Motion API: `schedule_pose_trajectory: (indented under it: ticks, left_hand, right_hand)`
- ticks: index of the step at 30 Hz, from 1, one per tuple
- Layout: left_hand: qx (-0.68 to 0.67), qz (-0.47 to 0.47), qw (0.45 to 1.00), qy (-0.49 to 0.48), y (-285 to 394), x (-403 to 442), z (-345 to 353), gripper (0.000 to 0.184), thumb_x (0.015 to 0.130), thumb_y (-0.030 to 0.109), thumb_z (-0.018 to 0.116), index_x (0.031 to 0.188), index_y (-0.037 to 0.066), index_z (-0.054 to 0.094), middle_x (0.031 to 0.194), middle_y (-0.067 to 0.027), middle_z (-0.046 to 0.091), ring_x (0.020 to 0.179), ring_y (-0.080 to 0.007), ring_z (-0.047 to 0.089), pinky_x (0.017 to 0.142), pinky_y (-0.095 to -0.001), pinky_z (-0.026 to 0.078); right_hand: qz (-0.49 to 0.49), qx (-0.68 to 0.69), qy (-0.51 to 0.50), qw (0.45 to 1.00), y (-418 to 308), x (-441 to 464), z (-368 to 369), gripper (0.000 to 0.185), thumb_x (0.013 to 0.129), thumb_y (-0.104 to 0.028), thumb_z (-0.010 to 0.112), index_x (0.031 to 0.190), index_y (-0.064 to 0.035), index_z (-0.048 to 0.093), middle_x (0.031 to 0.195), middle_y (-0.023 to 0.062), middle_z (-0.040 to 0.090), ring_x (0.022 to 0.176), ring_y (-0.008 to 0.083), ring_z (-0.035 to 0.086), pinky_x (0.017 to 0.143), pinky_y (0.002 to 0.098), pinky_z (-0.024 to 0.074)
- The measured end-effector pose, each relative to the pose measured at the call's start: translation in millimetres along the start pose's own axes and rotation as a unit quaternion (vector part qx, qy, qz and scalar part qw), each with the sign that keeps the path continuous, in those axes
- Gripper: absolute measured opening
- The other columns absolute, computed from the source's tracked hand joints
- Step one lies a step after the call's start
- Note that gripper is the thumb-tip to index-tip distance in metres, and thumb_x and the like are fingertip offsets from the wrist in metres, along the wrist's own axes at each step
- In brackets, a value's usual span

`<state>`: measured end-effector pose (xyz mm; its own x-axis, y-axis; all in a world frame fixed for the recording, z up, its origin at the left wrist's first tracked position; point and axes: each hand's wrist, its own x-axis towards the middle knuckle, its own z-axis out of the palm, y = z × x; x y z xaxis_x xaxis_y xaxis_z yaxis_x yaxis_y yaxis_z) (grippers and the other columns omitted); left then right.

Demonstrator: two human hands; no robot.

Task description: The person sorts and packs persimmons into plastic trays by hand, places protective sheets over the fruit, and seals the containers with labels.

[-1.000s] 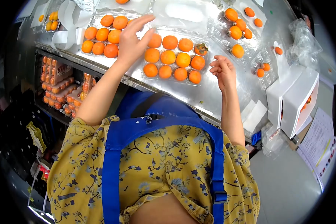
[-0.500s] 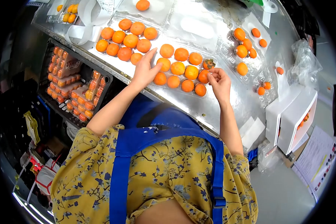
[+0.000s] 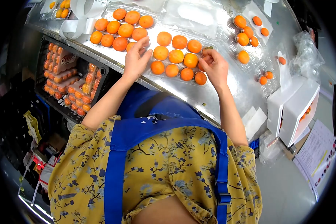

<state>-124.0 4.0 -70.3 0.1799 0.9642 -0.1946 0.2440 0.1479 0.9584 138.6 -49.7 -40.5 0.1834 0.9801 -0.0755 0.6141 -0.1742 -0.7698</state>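
The bare left hand (image 3: 137, 59) is hovering loosely spread, gripping nothing, beside a clear, thin plastic tray (image 3: 176, 79) on the shiny metal worktop (image 3: 246, 86). Round, glossy orange fruits (image 3: 176, 56) are filling it. The right hand (image 3: 214, 66) is curling over its right end; its grip cannot be told. Hard pressing could be risking bruises; an uneven push, sliding the tray.
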Motion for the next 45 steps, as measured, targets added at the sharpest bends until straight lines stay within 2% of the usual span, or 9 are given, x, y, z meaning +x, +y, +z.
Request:
schedule_pose_trajectory:
  ticks: [3, 6, 11, 29, 35, 36, 39, 43, 45]
  left_hand:
    - [-0.017, -0.006, 1.0, 0.005, 5, -2, -2, 0.043, 0.08, 0.004, 0.058, 0.121, -0.001, 0.05, 0.115, -0.0153, 0.057, 0.108, -0.022, 0.055, 0.091, -0.0321, 0.044]
    - [-0.041, -0.016, 0.999, 0.007, 7, -5, -2, 0.041, 0.08, 0.004, 0.058, 0.12, -0.001, 0.05, 0.114, -0.0148, 0.057, 0.106, -0.0215, 0.056, 0.09, -0.0315, 0.045]
    - [-0.047, -0.017, 0.999, -0.002, 14, -21, -4, 0.036, 0.081, 0.003, 0.058, 0.116, -0.002, 0.052, 0.109, -0.0132, 0.058, 0.104, -0.0209, 0.057, 0.09, -0.0319, 0.044]
    - [-0.036, -0.022, 0.999, -0.025, 14, -43, -2, 0.033, 0.079, 0.006, 0.06, 0.112, 0.003, 0.055, 0.106, -0.0128, 0.056, 0.095, -0.0208, 0.06, 0.085, -0.0317, 0.048]
    - [-0.058, -0.032, 0.998, -0.025, 21, -37, -11, 0.037, 0.083, 0.003, 0.057, 0.119, -0.001, 0.05, 0.114, -0.0099, 0.056, 0.104, -0.0168, 0.055, 0.091, -0.0309, 0.044]
    - [-0.068, -0.029, 0.997, -0.02, 24, -36, -13, 0.037, 0.083, 0.003, 0.058, 0.119, -0.001, 0.05, 0.115, -0.0099, 0.056, 0.105, -0.0168, 0.055, 0.091, -0.0309, 0.043]
    - [-0.128, -0.008, 0.991, -0.031, 43, -30, -15, 0.042, 0.081, 0.005, 0.061, 0.121, 0.0, 0.049, 0.119, -0.0109, 0.053, 0.107, -0.0187, 0.054, 0.091, -0.0314, 0.043]
    - [-0.138, 0.044, 0.987, -0.071, 69, -21, -14, 0.053, 0.078, 0.011, 0.067, 0.126, 0.004, 0.047, 0.124, -0.0092, 0.05, 0.109, -0.0191, 0.053, 0.092, -0.0327, 0.041]
    - [-0.123, 0.065, 0.986, -0.091, 79, -18, -11, 0.059, 0.075, 0.015, 0.071, 0.128, 0.007, 0.046, 0.127, -0.0075, 0.049, 0.109, -0.0191, 0.052, 0.092, -0.0336, 0.041]
  right_hand:
    - [-0.114, -0.047, -0.033, 0.992, -18, 21, 20, 0.026, 0.064, -0.011, 0.071, 0.088, -0.0065, 0.06, 0.078, 0.0081, 0.056, 0.077, 0.0282, 0.053, 0.07, 0.0383, 0.0453]
    - [-0.204, -0.079, -0.032, 0.975, -35, 40, 46, 0.026, 0.065, -0.012, 0.071, 0.089, -0.0067, 0.06, 0.084, 0.0088, 0.056, 0.082, 0.0281, 0.053, 0.072, 0.0378, 0.0455]
    - [-0.197, -0.155, -0.072, 0.965, -57, 57, 79, 0.04, 0.068, -0.018, 0.071, 0.104, -0.0057, 0.059, 0.096, 0.0103, 0.054, 0.091, 0.0292, 0.051, 0.08, 0.0381, 0.0445]
    - [-0.161, -0.261, -0.109, 0.946, -66, 73, 103, 0.039, 0.063, -0.018, 0.07, 0.097, -0.0053, 0.057, 0.091, 0.0142, 0.056, 0.089, 0.0306, 0.054, 0.078, 0.04, 0.0451]
    - [-0.16, -0.107, -0.058, 0.98, -67, 73, 85, 0.029, 0.068, -0.013, 0.066, 0.093, -0.0006, 0.057, 0.087, 0.014, 0.058, 0.085, 0.0284, 0.057, 0.073, 0.0391, 0.047]
    - [-0.067, 0.035, -0.106, 0.991, -72, 72, 77, 0.029, 0.071, -0.015, 0.066, 0.095, -0.0015, 0.057, 0.089, 0.0129, 0.059, 0.084, 0.0258, 0.058, 0.072, 0.0366, 0.0478]
    - [0.166, 0.384, -0.229, 0.879, -78, 67, 49, 0.025, 0.084, -0.022, 0.061, 0.098, -0.0022, 0.056, 0.095, 0.0092, 0.061, 0.08, 0.0157, 0.06, 0.067, 0.0289, 0.0504]
    - [0.259, 0.606, -0.287, 0.696, -83, 48, 31, 0.032, 0.087, -0.029, 0.057, 0.103, -0.0016, 0.055, 0.095, 0.0103, 0.062, 0.085, 0.0196, 0.062, 0.072, 0.0339, 0.051]
    - [0.26, 0.611, -0.275, 0.695, -87, 42, 28, 0.031, 0.088, -0.029, 0.056, 0.102, -0.0012, 0.055, 0.095, 0.0104, 0.062, 0.085, 0.0197, 0.062, 0.073, 0.034, 0.0511]
